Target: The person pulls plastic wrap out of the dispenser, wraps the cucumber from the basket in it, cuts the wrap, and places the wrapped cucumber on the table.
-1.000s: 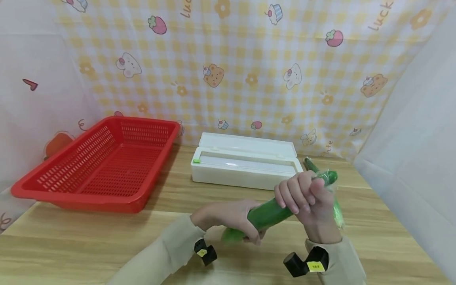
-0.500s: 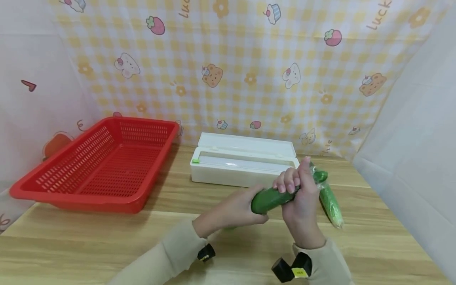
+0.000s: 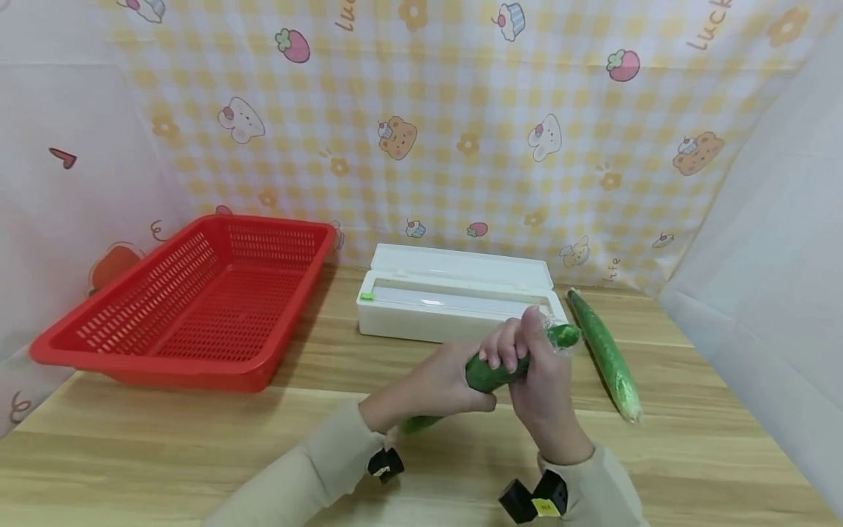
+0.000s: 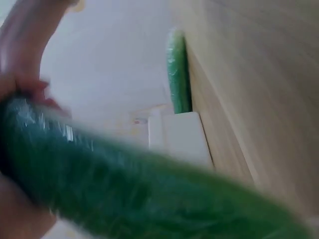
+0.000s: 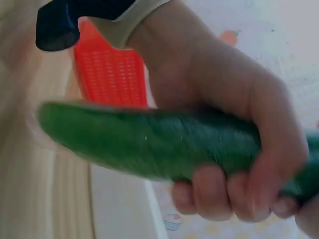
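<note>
Both hands hold one green cucumber (image 3: 487, 375) above the table, tilted with its right end higher. Clear film shows glossy on it in the left wrist view, and loose film sticks out around its upper right end. My left hand (image 3: 437, 380) grips the middle, fingers curled round it, as the right wrist view also shows. Close beside it, my right hand (image 3: 540, 388) is wrapped round the upper part with its thumb pointing up. A second film-wrapped cucumber (image 3: 606, 355) lies on the table to the right, apart from both hands.
Behind the hands stands a white film dispenser box (image 3: 421, 326) with its lid raised. A red slotted basket (image 3: 263, 373) is at the left of the wooden table (image 3: 165, 454). A patterned cloth (image 3: 448, 183) hangs along the back.
The right hand has moved left and down along with the cucumber, closer to the left hand. The second cucumber, partly covered before, now shows whole.
</note>
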Available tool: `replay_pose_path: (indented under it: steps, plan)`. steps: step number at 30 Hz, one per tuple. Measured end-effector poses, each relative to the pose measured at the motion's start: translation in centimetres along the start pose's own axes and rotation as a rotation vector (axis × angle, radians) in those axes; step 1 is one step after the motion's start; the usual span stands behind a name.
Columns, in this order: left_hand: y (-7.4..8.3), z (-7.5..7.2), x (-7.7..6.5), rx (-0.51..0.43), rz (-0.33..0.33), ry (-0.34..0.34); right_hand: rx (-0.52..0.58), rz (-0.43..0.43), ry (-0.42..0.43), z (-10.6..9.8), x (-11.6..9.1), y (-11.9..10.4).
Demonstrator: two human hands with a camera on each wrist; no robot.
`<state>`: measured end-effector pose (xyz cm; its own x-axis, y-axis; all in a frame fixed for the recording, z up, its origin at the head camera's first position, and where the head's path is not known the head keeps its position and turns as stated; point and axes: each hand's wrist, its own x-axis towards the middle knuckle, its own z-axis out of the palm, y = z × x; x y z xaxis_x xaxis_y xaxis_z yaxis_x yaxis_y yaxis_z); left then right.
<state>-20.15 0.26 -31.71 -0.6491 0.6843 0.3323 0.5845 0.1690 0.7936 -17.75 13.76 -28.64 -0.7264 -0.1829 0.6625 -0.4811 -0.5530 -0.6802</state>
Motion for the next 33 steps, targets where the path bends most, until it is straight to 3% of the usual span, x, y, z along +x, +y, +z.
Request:
replay_pose_path:
  steps: [4,7,9,11,16,21,25,29,31,33]
  plan:
    - [0.0,-0.7,0.0,-0.239,-0.097,-0.282,0.063,-0.067,-0.37,-1.2,0.7,-0.2]
    - [-0.2,-0.7,0.0,-0.393,-0.142,-0.463,0.171,-0.068,-0.578,-1.9,1.2,-0.4]
    - [-0.4,-0.6,0.0,-0.455,-0.148,-0.527,0.229,-0.067,-0.634,-2.0,1.5,-0.4]
    - [-0.5,-0.6,0.0,-0.475,-0.154,-0.538,0.265,-0.062,-0.618,-2.0,1.5,-0.5]
    - [-0.4,-0.6,0.1,-0.373,-0.181,-0.42,0.257,-0.048,-0.352,-1.3,1.2,-0.9]
    - [-0.3,-0.2,0.4,-0.228,-0.179,-0.268,0.132,-0.012,-0.139,-1.1,0.9,-1.4]
    - [-0.3,0.3,0.4,0.038,-0.121,-0.058,0.085,0.069,0.118,-1.1,0.8,-1.8]
    - [0.1,0.8,0.2,0.392,-0.067,0.138,0.179,0.114,0.377,-1.0,0.7,-2.2]
    - [0.2,1.0,0.1,0.511,-0.023,0.185,0.273,0.084,0.365,-1.2,0.7,-2.3]
    - [0.2,1.1,0.1,0.561,0.022,0.208,0.368,0.049,0.299,-1.4,0.7,-2.4]
